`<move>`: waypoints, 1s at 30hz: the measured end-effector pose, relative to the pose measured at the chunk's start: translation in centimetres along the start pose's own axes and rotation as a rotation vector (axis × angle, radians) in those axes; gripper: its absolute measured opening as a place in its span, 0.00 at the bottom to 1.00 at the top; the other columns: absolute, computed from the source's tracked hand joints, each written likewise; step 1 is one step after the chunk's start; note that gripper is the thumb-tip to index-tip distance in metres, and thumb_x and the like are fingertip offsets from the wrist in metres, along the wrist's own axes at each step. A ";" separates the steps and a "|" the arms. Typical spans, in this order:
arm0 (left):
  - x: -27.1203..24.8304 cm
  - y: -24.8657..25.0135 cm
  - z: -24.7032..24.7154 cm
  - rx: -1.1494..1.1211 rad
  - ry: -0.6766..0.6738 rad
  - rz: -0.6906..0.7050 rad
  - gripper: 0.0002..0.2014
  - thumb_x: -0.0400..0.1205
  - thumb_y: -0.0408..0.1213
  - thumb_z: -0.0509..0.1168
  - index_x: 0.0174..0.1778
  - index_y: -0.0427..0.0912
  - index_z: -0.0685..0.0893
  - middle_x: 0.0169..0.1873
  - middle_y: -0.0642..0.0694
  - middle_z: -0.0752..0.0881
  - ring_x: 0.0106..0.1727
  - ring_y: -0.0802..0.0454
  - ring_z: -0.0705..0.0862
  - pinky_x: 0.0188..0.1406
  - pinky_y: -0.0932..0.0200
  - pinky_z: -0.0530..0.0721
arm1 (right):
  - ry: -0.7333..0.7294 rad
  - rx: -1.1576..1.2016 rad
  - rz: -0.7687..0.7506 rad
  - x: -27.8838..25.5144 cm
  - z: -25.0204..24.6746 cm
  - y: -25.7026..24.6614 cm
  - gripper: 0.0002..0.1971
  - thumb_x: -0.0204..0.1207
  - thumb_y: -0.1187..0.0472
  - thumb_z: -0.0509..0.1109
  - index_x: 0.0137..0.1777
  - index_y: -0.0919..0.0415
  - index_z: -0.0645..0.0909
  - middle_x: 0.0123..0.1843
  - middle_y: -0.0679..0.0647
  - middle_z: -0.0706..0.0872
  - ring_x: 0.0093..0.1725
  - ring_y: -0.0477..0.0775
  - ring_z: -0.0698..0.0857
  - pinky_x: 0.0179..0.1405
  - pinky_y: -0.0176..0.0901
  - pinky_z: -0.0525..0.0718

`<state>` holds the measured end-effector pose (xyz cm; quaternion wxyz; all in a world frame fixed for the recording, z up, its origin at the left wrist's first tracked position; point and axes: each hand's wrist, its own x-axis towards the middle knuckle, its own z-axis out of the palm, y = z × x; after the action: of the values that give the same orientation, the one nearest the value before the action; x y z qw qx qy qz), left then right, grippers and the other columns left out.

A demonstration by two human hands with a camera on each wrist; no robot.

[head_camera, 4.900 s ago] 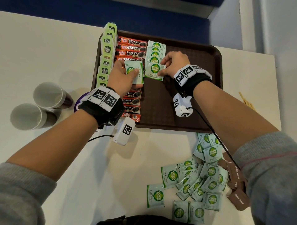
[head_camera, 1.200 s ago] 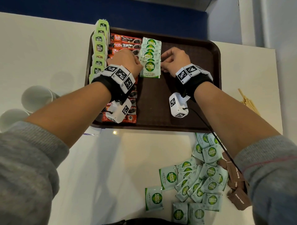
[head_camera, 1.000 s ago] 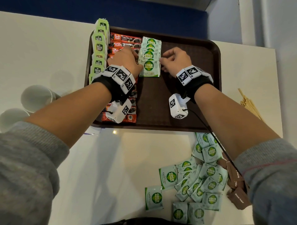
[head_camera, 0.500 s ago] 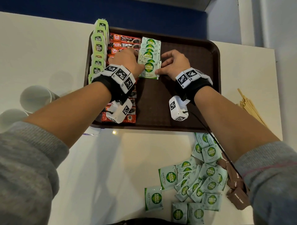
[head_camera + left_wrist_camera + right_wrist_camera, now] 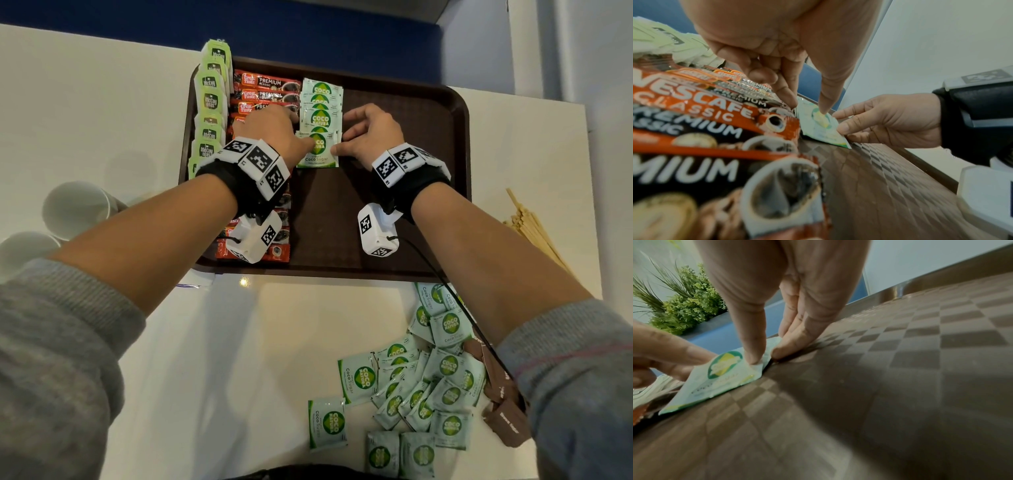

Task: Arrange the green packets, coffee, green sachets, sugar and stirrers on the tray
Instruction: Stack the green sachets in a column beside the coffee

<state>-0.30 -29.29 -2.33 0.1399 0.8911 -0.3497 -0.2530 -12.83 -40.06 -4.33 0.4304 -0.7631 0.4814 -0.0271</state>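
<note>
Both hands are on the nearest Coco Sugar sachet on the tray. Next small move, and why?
Probably release the nearest sachet and send the right hand to the loose pile on the table: it lies in line with its row, and many sachets wait off the tray.

Your room, overhead.
You face a white table [image 5: 102, 120]; a blue band [image 5: 308, 31] crosses the frame's top, a pale wall [image 5: 582, 51] fills the upper right; your right wrist view shows a green plant [image 5: 684, 305] upper left.
</note>
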 end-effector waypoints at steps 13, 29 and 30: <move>0.3 -0.5 0.1 -0.109 0.006 0.008 0.24 0.74 0.43 0.74 0.67 0.53 0.80 0.50 0.53 0.89 0.61 0.51 0.83 0.69 0.46 0.74 | 0.001 0.006 0.001 -0.3 -0.2 -0.1 0.25 0.62 0.59 0.83 0.59 0.55 0.78 0.36 0.42 0.83 0.38 0.38 0.83 0.35 0.28 0.78; 0.3 -0.7 0.4 -0.135 0.054 0.010 0.20 0.75 0.38 0.72 0.64 0.52 0.81 0.48 0.53 0.89 0.59 0.51 0.84 0.68 0.47 0.76 | -0.007 0.014 -0.006 -0.5 -0.4 -0.2 0.24 0.64 0.59 0.82 0.57 0.53 0.77 0.37 0.42 0.83 0.36 0.35 0.82 0.33 0.26 0.76; 0.2 -0.7 0.3 -0.141 0.053 0.013 0.20 0.75 0.39 0.72 0.64 0.52 0.81 0.47 0.54 0.89 0.59 0.51 0.84 0.68 0.47 0.76 | -0.003 0.015 -0.006 -0.6 -0.5 -0.2 0.24 0.64 0.59 0.82 0.58 0.53 0.77 0.38 0.42 0.83 0.36 0.35 0.82 0.33 0.27 0.76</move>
<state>0.04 -28.96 -2.96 0.2131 0.8833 -0.3328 -0.2522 -13.21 -39.90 -3.66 0.4367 -0.7614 0.4781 -0.0310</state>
